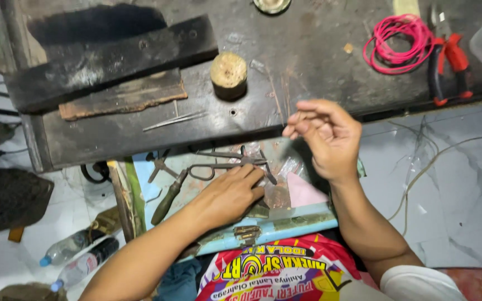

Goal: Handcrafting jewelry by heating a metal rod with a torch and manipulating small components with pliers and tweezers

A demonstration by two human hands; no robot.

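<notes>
Seen from above, the left hand (227, 195) lies flat, palm down, in an open light-blue box (285, 226) at the lower middle of the frame, fingers stretched out together and holding nothing. Its fingertips touch a pair of metal scissors (227, 164) that lies across the box. Just left of the hand rests a tool with a dark handle (167, 199), and near it a small pair of pliers (160, 166). Right of the hand, clear plastic bags (285, 178) and a pink piece (303, 192) lie in the box.

The right hand (327, 136) is raised over the near edge of the dark, worn worktop (308, 61), right of centre. Its fingers are curled in with thumb and fingertips pinched close; whether something thin sits between them cannot be told.

On the worktop, a short round wooden block (229, 75) stands upright at centre top, with a thin metal rod (174, 120) lying below and left of it. A long dark wooden bar (112, 61) and a flatter slat (124, 100) lie in the upper left. In the upper right, a coil of pink wire (400, 44) lies just beside red-handled pliers (447, 69).

On the pale floor at lower left lie two plastic bottles (76, 256).
</notes>
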